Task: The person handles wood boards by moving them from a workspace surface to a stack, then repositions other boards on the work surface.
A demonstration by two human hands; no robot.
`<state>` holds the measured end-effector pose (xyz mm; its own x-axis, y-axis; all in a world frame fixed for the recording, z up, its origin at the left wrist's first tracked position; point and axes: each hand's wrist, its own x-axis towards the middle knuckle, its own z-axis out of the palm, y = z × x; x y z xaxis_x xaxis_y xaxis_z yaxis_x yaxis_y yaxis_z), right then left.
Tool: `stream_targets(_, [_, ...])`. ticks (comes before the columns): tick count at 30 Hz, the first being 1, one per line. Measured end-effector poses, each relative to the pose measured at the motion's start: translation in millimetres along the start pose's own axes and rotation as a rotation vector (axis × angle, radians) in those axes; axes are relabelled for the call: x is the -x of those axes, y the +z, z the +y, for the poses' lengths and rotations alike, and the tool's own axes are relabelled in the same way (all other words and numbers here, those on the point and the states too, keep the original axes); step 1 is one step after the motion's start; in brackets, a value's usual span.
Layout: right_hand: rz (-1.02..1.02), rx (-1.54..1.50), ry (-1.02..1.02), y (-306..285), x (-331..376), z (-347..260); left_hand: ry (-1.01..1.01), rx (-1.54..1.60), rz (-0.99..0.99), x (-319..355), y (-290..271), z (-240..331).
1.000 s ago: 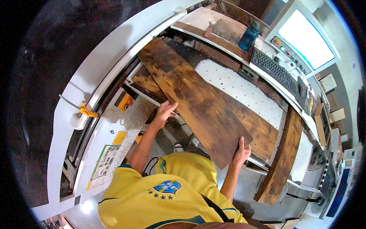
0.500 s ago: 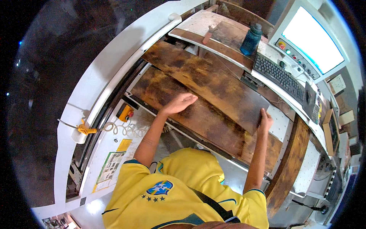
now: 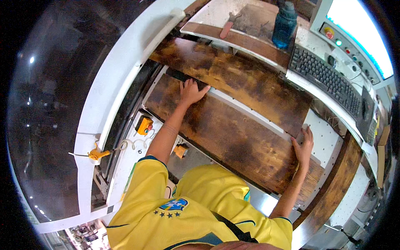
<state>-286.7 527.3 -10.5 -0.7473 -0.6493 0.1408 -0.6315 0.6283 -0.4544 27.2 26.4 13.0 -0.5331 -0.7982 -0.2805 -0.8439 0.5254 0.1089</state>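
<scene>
Two brown, mottled wooden boards lie side by side on the machine bed. A strip of white bed shows between the far board (image 3: 250, 83) and the near board (image 3: 233, 133). My left hand (image 3: 192, 92) rests at the far edge of the near board, fingers bent and spread, thumb pointing right. At the right end of that same board is my right hand (image 3: 304, 146), its thumb and fingers apart near the corner. Whether its palm presses on the board end is hard to see. Another piece of wood (image 3: 313, 177) sticks out from beneath, by the right wrist.
Along the right side runs a brown wooden strip (image 3: 333, 183). Beyond the boards, a shelf carries a blue bottle (image 3: 285, 26), a keyboard (image 3: 325, 77) and a pink-handled tool (image 3: 227, 29). A bright screen (image 3: 362, 33) stands far right. A yellow switch box (image 3: 144, 126) hangs left.
A gap has opened between the two boards. My left hand has moved up and left to the near board's far edge; my right hand has left the far board's end and moved nearer.
</scene>
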Motion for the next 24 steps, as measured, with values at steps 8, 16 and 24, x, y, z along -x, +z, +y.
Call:
stream_targets(8, [-0.048, -0.034, -0.076, -9.7, -30.7, -18.0, -0.032, -0.041, 0.102, -33.7, 10.9, 0.7])
stream_targets(16, [-0.104, 0.056, -0.201, -2.7, -48.3, -30.3, -0.061, 0.025, 0.039, -70.6, 0.0, -27.4])
stream_targets(24, [-0.070, -0.011, -0.293, 19.6, -64.9, -61.4, -0.048, 0.052, 0.087, -93.9, -5.0, -69.0])
